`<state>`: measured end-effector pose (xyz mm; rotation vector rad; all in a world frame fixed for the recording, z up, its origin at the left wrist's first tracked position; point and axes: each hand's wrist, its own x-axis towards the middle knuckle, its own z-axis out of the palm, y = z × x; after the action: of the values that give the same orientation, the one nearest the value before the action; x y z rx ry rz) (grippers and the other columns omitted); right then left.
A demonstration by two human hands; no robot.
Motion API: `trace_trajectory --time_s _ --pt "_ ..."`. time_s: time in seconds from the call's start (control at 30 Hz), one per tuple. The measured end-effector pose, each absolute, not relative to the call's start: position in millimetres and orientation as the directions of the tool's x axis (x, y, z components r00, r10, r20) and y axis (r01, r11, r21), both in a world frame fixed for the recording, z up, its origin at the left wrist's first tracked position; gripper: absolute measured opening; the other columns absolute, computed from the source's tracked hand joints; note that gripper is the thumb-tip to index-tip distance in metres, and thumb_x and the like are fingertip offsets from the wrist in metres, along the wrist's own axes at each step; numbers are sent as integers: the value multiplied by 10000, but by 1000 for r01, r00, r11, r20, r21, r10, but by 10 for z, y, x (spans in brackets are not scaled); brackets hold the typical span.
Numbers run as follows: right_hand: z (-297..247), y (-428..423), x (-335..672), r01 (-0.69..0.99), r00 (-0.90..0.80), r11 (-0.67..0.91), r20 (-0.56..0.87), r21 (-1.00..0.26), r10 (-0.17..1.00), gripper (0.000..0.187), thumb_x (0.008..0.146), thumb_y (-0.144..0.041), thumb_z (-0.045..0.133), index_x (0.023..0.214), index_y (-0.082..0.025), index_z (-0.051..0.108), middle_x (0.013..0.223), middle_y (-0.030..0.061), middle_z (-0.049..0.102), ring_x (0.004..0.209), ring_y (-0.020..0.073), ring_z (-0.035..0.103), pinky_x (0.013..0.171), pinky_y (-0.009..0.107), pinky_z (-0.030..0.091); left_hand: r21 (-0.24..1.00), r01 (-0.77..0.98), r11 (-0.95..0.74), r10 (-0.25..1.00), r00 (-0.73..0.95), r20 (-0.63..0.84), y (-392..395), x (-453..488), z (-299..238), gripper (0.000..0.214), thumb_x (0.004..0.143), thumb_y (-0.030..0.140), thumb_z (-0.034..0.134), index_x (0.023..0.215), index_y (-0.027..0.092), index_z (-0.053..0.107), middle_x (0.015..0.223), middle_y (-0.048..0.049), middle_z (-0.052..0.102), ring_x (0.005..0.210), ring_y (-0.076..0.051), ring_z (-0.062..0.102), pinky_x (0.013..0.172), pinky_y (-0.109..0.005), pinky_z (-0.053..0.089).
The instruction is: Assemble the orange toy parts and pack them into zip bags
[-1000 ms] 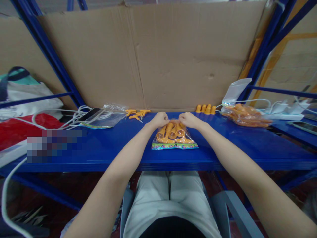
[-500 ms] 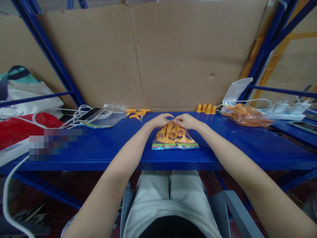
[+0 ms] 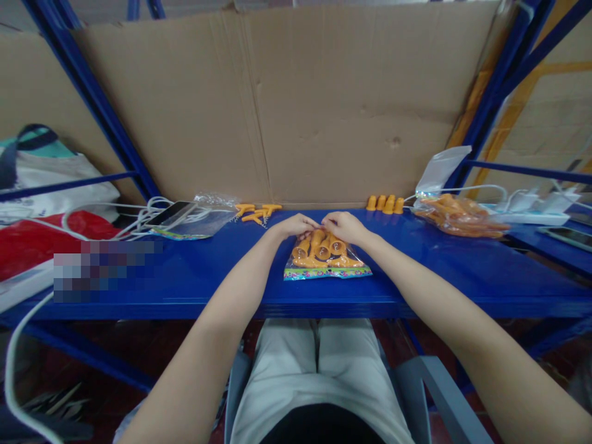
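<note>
A clear plastic bag (image 3: pixel 326 258) filled with several orange plastic pieces lies on the blue shelf (image 3: pixel 416 271) in front of me, its coloured strip toward me. My left hand (image 3: pixel 294 226) and my right hand (image 3: pixel 345 226) meet at the bag's far end, fingers curled and pinching its top edge together. Loose orange hook-shaped pieces (image 3: pixel 255 213) lie beyond my left hand. Several orange caps (image 3: pixel 385 203) stand in a row beyond my right hand.
An empty clear bag (image 3: pixel 192 223) and a phone with white cables (image 3: pixel 139 216) lie at the left. A full bag of orange parts (image 3: pixel 460 214) and a white power strip (image 3: pixel 531 213) sit at the right. Cardboard (image 3: pixel 296 105) backs the shelf. Cloth bags (image 3: pixel 41 185) are far left.
Both hands have shifted slightly along the bag's top edge, fists loosening then fingers pinching together at its middle. The bag has stayed in place.
</note>
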<state>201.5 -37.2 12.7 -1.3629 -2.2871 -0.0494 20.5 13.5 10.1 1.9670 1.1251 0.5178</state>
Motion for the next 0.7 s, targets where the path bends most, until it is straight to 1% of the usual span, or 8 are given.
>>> trace_trajectory --time_s 0.07,0.17,0.3,0.43,0.6,0.7 --pt "118 -373 1995 860 -374 474 396 -191 839 288 928 -208 445 935 -194 733 1023 67 736 938 184 663 747 243 428 798 535 -278 861 507 -39 123 209 106 370 710 29 539 950 170 782 424 51 510 376 -54 399 442 -186 356" --pt "115 -370 1987 882 -354 434 351 -183 867 237 912 -233 489 966 -222 720 1009 46 739 930 186 666 735 244 435 799 549 -247 879 473 -53 91 215 116 341 722 45 551 948 160 779 447 43 521 396 -64 417 469 -204 378" --pt "126 -367 1980 905 -313 381 310 -189 898 212 912 -257 511 1019 -199 685 989 69 739 902 191 671 698 243 431 819 522 -239 875 482 -52 66 209 121 257 757 106 595 949 153 758 474 44 523 411 -64 433 466 -196 367" --pt "145 -367 1959 916 -319 370 280 -153 906 199 921 -303 510 973 -212 679 953 67 741 889 195 673 689 244 431 843 492 -216 876 479 -54 75 192 110 172 795 169 626 948 159 703 513 43 538 431 -68 468 451 -185 348" --pt "175 -360 1919 931 -327 353 218 -92 920 276 937 -333 476 897 -228 728 982 87 740 997 239 667 790 291 459 855 487 -179 883 464 -79 89 186 94 105 803 204 646 903 170 641 538 45 535 461 -77 493 471 -192 360" --pt "192 -351 1890 936 -321 342 197 -82 926 331 944 -343 457 900 -224 762 1032 115 737 1054 278 658 854 340 472 852 491 -178 879 468 -86 91 192 90 89 813 199 627 898 171 626 545 46 527 475 -77 492 474 -191 359"
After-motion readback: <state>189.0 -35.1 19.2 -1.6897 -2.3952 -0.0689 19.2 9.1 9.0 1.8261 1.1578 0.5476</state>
